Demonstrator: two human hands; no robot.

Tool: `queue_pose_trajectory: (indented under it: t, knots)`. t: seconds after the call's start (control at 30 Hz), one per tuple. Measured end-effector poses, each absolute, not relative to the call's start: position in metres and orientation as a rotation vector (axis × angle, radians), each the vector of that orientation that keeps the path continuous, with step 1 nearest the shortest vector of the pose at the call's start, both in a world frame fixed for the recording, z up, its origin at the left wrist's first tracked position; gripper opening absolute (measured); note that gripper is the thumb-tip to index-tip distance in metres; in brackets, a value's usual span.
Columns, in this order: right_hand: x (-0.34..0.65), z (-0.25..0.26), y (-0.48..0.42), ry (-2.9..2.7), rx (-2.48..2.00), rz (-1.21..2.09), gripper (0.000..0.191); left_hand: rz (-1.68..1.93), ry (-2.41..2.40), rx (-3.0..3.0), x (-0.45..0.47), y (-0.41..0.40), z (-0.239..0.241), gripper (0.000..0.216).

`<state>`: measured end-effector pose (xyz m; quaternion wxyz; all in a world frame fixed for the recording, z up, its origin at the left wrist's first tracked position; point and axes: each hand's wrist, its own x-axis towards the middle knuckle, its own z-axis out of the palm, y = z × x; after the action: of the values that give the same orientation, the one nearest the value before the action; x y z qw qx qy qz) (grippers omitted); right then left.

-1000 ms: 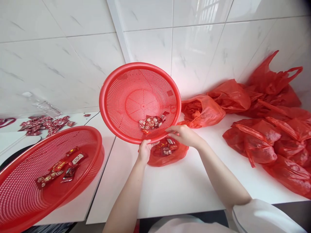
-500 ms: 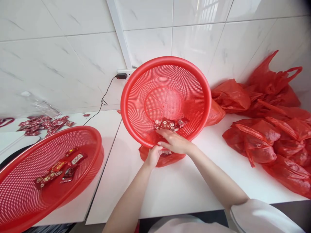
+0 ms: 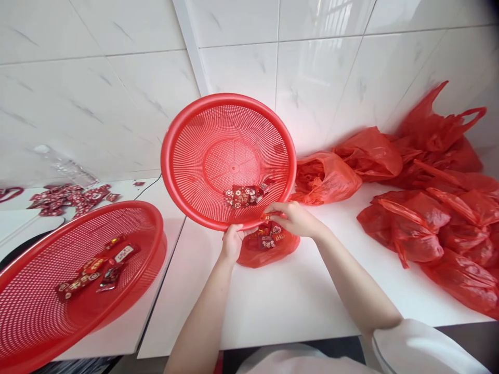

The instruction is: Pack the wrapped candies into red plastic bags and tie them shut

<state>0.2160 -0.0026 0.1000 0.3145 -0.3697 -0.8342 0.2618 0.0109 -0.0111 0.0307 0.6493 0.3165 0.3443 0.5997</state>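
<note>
My left hand [image 3: 232,243] grips the lower rim of a round red plastic basket [image 3: 195,156], holding it tilted up toward me. A few small red candy packets [image 3: 244,195] lie at the basket's low side. My right hand [image 3: 294,218] is closed in a pinch on a small red packet just under the basket's rim, right above an open red plastic bag [image 3: 268,248] that holds more packets [image 3: 268,239]. The bag rests on the white counter [image 3: 280,301].
A second, larger red basket [image 3: 47,311] with several packets sits at the lower left. A pile of loose packets [image 3: 70,200] lies at the far left. Several filled red plastic bags [image 3: 429,208] crowd the right side against the tiled wall.
The basket swung back left and away from over the bag. My right hand left the basket's inside and now pinches a packet over the open bag.
</note>
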Motion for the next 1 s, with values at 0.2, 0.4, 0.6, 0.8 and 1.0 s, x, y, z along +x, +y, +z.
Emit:
queue_pose_trajectory:
  t: [0.2,0.4,0.6,0.8,1.0]
  knots:
    - [0.219,0.103,-0.002,-2.246,-1.031,0.671,0.034,1.466,0.789,0.706,0.002,-0.004,0.027,0.018]
    - [0.218,0.097,0.003,-2.17,-1.02,0.574,0.029,1.484,0.829,0.67,0.006,-0.005,0.025,0.016]
    - [0.215,0.09,0.005,-2.079,-0.998,0.496,0.032,1.369,0.838,0.717,0.023,-0.015,0.023,0.026]
    - [0.209,0.074,0.011,-2.102,-1.113,0.43,0.047,1.185,0.772,0.737,0.035,-0.024,0.012,0.026]
    - [0.207,0.07,0.012,-2.287,-1.17,0.457,0.052,1.181,0.849,0.749,0.033,-0.025,0.001,0.02]
